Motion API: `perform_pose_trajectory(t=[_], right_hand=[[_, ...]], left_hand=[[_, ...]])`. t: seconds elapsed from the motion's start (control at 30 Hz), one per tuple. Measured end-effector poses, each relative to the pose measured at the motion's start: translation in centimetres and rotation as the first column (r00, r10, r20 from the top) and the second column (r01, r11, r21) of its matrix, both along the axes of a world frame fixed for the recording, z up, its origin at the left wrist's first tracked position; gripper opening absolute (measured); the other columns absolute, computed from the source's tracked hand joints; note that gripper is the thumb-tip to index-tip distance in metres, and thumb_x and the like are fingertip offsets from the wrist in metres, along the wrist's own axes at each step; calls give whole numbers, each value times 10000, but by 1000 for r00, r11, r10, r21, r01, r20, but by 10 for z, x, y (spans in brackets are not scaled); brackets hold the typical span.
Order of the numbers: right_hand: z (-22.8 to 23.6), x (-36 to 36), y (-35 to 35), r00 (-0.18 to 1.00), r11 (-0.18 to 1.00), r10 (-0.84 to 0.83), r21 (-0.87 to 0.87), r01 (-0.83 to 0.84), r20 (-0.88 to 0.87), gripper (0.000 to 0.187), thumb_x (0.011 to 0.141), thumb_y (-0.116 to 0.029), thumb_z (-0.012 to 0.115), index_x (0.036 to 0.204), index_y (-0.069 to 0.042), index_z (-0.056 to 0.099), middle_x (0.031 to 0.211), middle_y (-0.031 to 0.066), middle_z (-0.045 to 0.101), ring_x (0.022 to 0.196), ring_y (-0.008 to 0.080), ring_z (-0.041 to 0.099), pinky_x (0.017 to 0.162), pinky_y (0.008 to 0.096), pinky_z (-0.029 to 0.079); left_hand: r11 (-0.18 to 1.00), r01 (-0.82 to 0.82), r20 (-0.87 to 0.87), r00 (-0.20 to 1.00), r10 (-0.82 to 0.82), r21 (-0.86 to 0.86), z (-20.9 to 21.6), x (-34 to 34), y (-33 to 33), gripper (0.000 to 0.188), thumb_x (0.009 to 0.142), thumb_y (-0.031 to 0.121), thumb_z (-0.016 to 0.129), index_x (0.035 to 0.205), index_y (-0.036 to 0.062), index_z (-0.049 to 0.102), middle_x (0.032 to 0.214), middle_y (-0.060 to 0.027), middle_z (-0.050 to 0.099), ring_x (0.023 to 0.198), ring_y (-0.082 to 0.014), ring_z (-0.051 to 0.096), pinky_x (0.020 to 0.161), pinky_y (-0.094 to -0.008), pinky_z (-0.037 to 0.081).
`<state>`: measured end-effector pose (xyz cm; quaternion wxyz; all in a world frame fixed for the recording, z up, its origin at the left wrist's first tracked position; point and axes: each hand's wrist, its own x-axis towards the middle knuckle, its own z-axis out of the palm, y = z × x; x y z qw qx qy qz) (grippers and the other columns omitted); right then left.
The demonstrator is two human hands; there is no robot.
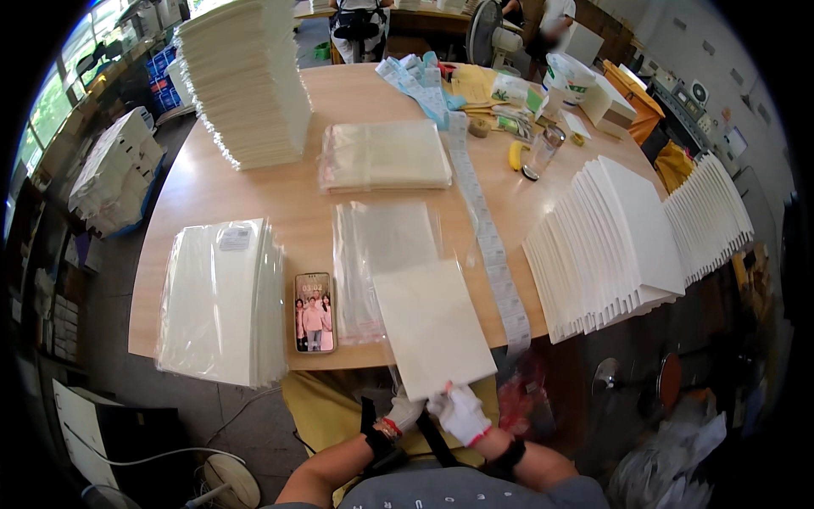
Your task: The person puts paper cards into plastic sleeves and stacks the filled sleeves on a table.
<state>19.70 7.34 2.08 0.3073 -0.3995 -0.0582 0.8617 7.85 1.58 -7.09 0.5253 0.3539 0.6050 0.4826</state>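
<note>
A flat white block of paper lies over the table's near edge, tilted slightly. It overlaps the lower right of several clear plastic bags. My right hand, in a white glove with a red cuff, pinches the block's near edge. My left hand, also gloved, is at the block's near left corner. Its fingers are tucked under the edge and hidden. A strip of clear film shows beside that corner. Left of the bags lies a phone with its screen lit.
Bagged white blocks lie at the left. A tall paper stack stands behind them. More clear bags lie mid-table. A label strip runs down the right, beside fanned white blocks. Farther back are a glass and a banana.
</note>
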Motion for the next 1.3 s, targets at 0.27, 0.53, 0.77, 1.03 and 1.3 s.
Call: perform_pose_trajectory(t=[0.27, 0.53, 0.77, 1.03, 1.3], right_hand=[[-31, -21, 48, 971, 988, 113, 126, -88, -211, 189, 908, -200, 505, 1015, -46, 481, 1049, 179, 589, 970, 366, 607, 807, 471, 527], [33, -13, 34, 497, 325, 336, 397, -858, 800, 165, 877, -175, 550, 880, -14, 589, 869, 120, 625, 673, 251, 622, 589, 363, 488], [0, -74, 15, 567, -318, -262, 484, -815, 781, 135, 737, -161, 615, 782, -51, 551, 810, 132, 523, 794, 327, 561, 689, 404, 465], [93, 103, 108, 382, 597, -623, 730, -333, 683, 91, 791, -40, 542, 708, -75, 526, 702, 44, 525, 660, 140, 505, 629, 301, 483], [-13, 209, 98, -164, -155, -294, -217, -964, 941, 220, 863, -213, 519, 1008, -66, 596, 999, 168, 594, 794, 303, 614, 722, 421, 500]], left_hand=[[989, -136, 360, 921, 150, -66, 30, -24, 14, 269, 924, 148, 512, 1164, 29, 538, 1081, -48, 598, 947, -128, 572, 838, -251, 465], [989, -126, 158, 978, 137, -81, 49, -59, -17, 443, 948, 353, 465, 1178, -13, 563, 1102, -93, 608, 973, -152, 570, 897, -257, 424], [882, -415, 145, 881, 451, -224, 28, -52, -27, 385, 912, 259, 397, 1049, -21, 622, 1030, -105, 638, 953, -141, 570, 833, -266, 448], [950, -298, 227, 923, 311, -90, 41, -67, -33, 398, 939, 282, 397, 979, -43, 623, 939, -154, 665, 821, -246, 655, 761, -324, 521], [931, 40, -911, 224, 346, 363, 77, -93, -27, 258, 702, 52, 658, 956, 37, 611, 971, -140, 585, 838, -324, 557, 724, -417, 470]])
